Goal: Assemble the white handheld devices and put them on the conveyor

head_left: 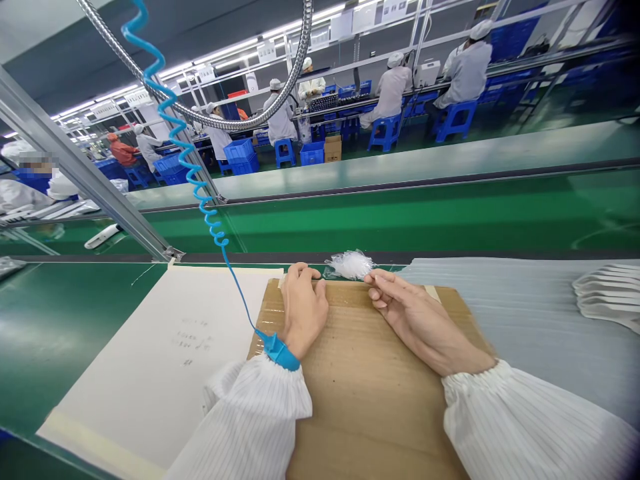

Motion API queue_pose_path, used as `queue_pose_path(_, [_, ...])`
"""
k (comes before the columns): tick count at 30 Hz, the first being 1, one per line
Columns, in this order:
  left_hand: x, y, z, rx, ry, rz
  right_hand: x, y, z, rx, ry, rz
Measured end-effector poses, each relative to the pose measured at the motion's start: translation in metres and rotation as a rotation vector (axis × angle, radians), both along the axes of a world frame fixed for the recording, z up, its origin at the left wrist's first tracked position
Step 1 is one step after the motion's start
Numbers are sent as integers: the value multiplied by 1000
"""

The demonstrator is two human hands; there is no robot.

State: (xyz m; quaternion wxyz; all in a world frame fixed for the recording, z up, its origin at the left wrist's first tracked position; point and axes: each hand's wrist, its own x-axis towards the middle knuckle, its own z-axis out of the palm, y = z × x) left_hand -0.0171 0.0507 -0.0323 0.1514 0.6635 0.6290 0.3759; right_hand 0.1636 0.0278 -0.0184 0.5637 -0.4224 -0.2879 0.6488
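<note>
My left hand (305, 308) rests at the far left edge of a brown cardboard sheet (360, 387), its fingers loosely bent and nothing visible in them. A blue wrist strap (281, 353) is around that wrist, tied to a coiled blue cord (193, 170). My right hand (413, 317) is over the right part of the cardboard, thumb and fingertips pinched together beside a small heap of clear plastic pieces (353, 265). Whatever is between those fingertips is too small to make out. The heap lies just beyond the cardboard's far edge, between both hands.
A white paper sheet (165, 360) with faint writing is taped at the left. On the grey foam sheet (530, 327) at right lie several stacked white curved parts (607, 293). A metal post (95, 167) rises at left; a flexible metal hose (235, 125) hangs overhead. Several people work beyond.
</note>
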Motion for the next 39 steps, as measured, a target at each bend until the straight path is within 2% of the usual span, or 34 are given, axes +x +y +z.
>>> queue_pose_path(20, [0,0,0,9,9,11,0,-1,2,-85,81,-3])
queue_pose_path(39, [1,0,1,-14,6,9,2,0,-3,-68,51,17])
